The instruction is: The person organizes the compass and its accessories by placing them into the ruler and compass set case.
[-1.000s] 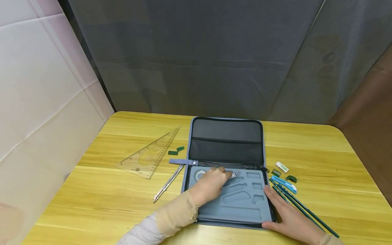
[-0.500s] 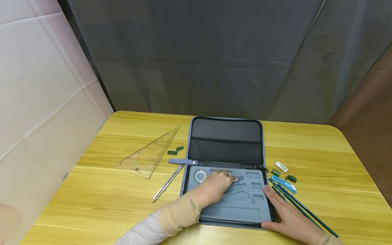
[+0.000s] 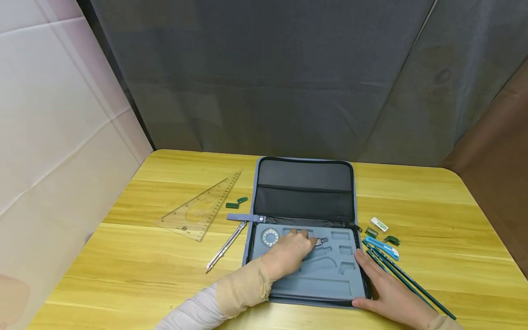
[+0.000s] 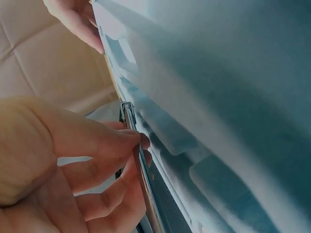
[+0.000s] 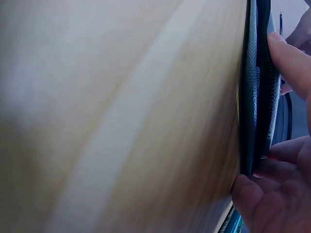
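A blue zip case (image 3: 304,211) lies unfolded on the table, with a grey-blue moulded tray (image 3: 309,288) in its near half. Over the tray's upper slots, my left hand (image 3: 286,254) pinches a slim silver compass (image 4: 130,116) between thumb and fingertips. Its grey end shows past the fingers in the head view; the hand hides most of the rest. With thumb and fingers spread around the front right corner, my right hand (image 3: 387,288) holds the case's edge. A round white dial (image 3: 270,237) sits in the tray's upper left recess.
Left of the case lie a clear set square (image 3: 198,208), two small green pieces (image 3: 233,206) and another silver compass (image 3: 224,250). To its right are a white eraser (image 3: 379,224), a green sharpener (image 3: 371,232), a blue cutter (image 3: 383,248), a dark green piece (image 3: 392,240) and several green pencils (image 3: 412,279).
My left hand has shifted slightly right with the compass, whose end now sits further right over the tray. The round dial has come into fuller view. The right hand stays put.
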A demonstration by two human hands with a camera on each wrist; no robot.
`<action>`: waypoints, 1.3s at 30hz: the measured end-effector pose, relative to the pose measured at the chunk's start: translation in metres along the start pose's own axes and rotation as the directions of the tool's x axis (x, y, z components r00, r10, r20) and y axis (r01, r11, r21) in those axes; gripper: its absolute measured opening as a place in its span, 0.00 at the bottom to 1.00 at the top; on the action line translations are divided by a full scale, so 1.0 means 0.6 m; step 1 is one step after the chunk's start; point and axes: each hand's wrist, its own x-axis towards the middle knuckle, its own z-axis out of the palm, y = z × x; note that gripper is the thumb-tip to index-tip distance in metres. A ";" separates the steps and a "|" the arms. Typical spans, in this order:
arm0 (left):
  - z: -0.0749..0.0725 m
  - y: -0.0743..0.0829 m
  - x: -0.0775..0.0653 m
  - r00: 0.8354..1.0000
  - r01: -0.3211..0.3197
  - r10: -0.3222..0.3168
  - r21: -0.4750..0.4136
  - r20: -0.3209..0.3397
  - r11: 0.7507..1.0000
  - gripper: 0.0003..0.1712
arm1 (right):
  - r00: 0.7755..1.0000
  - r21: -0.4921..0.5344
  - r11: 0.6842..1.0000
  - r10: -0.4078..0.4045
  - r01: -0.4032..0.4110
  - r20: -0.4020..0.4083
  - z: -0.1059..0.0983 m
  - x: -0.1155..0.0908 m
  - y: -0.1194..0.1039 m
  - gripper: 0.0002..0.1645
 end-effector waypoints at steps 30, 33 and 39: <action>0.007 0.003 0.003 1.000 0.016 -0.016 0.010 -0.009 1.000 0.21 | 1.000 0.018 1.000 0.022 -0.023 0.022 -0.003 -0.001 -0.003 0.58; 0.007 0.004 0.004 1.000 0.015 -0.015 0.007 -0.004 1.000 0.21 | 0.999 0.018 0.999 0.029 -0.030 0.029 -0.004 -0.001 -0.004 0.58; 0.008 0.003 0.006 1.000 0.006 -0.006 0.004 -0.013 1.000 0.21 | 0.999 0.008 0.999 0.031 -0.031 0.027 -0.004 -0.001 -0.006 0.59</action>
